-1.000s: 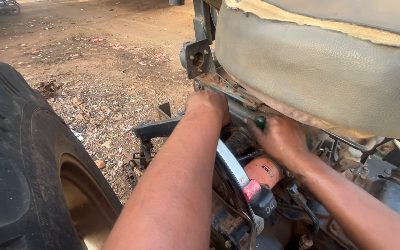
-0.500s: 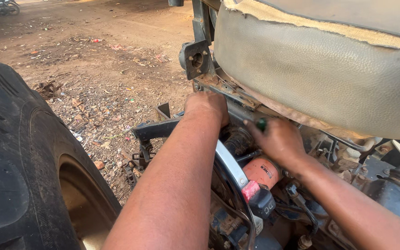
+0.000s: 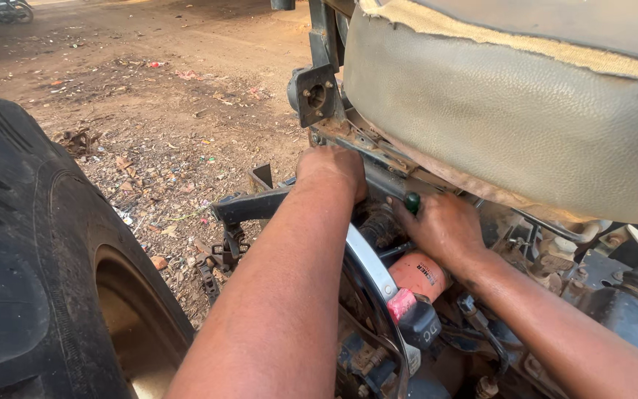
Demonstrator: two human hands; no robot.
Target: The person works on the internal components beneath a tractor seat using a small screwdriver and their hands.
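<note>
My left hand (image 3: 331, 167) reaches under the front edge of a worn grey padded seat (image 3: 511, 111), fingers curled down out of sight onto the metal frame (image 3: 348, 140) there. My right hand (image 3: 443, 227) is closed around a tool with a dark green handle end (image 3: 412, 202); the rest of the tool is hidden by the hand. Both hands sit over the machine's greasy parts, just above an orange cylindrical filter (image 3: 419, 275).
A large black tyre (image 3: 31, 251) fills the left side. A chromed curved bar (image 3: 371, 270) and a red-and-black part (image 3: 411, 318) lie below my arms. Hoses and metal fittings (image 3: 629, 281) crowd the right. Littered dirt ground (image 3: 156, 111) stretches beyond.
Both hands stay in nearly the same place under the seat; only a slight shift of the view is visible.
</note>
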